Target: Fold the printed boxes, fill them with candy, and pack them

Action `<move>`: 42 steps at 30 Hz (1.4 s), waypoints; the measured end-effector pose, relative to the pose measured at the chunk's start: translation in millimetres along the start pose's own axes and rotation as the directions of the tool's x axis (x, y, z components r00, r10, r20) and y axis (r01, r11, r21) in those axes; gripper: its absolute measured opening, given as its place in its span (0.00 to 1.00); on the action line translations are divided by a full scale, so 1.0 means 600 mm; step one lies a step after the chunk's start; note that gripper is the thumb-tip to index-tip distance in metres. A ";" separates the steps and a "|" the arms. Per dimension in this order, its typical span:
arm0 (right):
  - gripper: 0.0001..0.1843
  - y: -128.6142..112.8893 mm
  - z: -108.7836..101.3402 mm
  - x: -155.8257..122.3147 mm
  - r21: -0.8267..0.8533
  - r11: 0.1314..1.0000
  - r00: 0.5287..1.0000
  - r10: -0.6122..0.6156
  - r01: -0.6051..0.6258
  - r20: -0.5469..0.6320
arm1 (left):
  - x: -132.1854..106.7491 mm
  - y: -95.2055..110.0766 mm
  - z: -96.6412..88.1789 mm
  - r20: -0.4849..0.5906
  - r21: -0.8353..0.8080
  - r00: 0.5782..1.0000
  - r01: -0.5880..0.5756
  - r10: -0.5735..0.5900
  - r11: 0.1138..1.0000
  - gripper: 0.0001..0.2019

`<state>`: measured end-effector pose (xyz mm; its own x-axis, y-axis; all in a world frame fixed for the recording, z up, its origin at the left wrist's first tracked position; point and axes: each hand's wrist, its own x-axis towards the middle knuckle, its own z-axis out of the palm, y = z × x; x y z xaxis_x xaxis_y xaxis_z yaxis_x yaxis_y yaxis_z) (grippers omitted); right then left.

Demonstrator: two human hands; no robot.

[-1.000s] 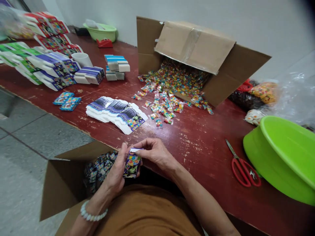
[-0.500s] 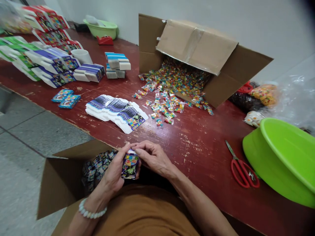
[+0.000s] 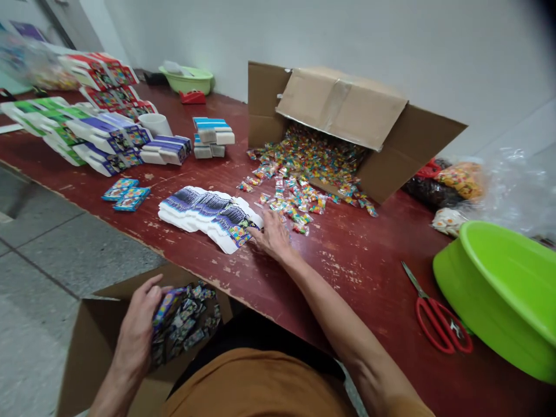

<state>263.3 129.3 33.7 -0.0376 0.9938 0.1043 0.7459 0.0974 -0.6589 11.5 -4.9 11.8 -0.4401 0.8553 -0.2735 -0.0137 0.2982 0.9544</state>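
The left hand (image 3: 139, 321) grips a small purple box (image 3: 164, 307) over the open carton (image 3: 89, 347); the right hand (image 3: 274, 234), its grip unclear, meets fanned flat boxes (image 3: 208, 211) on the table (image 3: 365, 266); careless pinching could drag several loose.

A pair of scissors (image 3: 423, 294) with red handles lies just beside a bright green basin (image 3: 464, 289). Behind this basin there are plastic bags (image 3: 461, 178); their contents are perhaps sweets, the view being blurred. At the far back, a red tape dispenser (image 3: 193, 98) stands before a pale green basin (image 3: 196, 84), near the wall (image 3: 347, 35)
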 end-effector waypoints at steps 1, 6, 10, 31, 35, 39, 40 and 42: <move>0.29 -0.001 0.003 0.009 -0.059 0.998 0.999 0.032 -0.031 0.020 | 0.009 -0.006 -0.013 -0.057 0.060 0.998 -0.035 0.038 0.998 0.25; 0.34 -0.004 0.021 0.012 -0.116 0.985 0.992 0.124 -0.125 -0.012 | 0.028 -0.023 -0.022 -0.071 0.078 0.997 -0.034 0.040 0.996 0.24; 0.22 0.009 0.018 0.001 0.101 0.984 0.977 0.161 -0.148 -0.143 | 0.015 -0.011 0.011 -0.010 0.216 0.958 -0.278 0.287 0.936 0.26; 0.30 -0.033 -0.069 -0.154 0.880 0.353 0.877 -0.245 -0.317 0.413 | -0.099 0.071 0.127 0.766 -0.082 0.615 0.379 -0.185 0.922 0.16; 0.26 -0.037 -0.051 -0.174 0.860 0.349 0.883 -0.153 -0.373 0.445 | -0.092 0.072 0.131 0.696 -0.115 0.699 0.334 -0.164 0.936 0.20; 0.15 -0.033 -0.027 -0.177 0.814 0.492 0.941 0.028 -0.307 0.338 | -0.085 0.059 0.147 0.624 -0.119 0.778 0.182 -0.069 0.976 0.20; 0.14 -0.030 -0.024 -0.175 0.794 0.551 0.961 0.057 -0.255 0.270 | -0.084 0.056 0.150 0.596 -0.130 0.802 0.135 -0.031 0.982 0.21; 0.12 -0.024 -0.020 -0.171 0.758 0.623 0.979 0.081 -0.195 0.186 | -0.085 0.053 0.153 0.503 -0.179 0.863 0.047 0.050 0.983 0.25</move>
<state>264.2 25.3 41.6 -0.0995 0.9910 -0.0898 -0.0319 -0.0934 -0.9951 116.0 0.0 45.3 0.0708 0.9661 -0.2482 -0.1950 0.2574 0.9464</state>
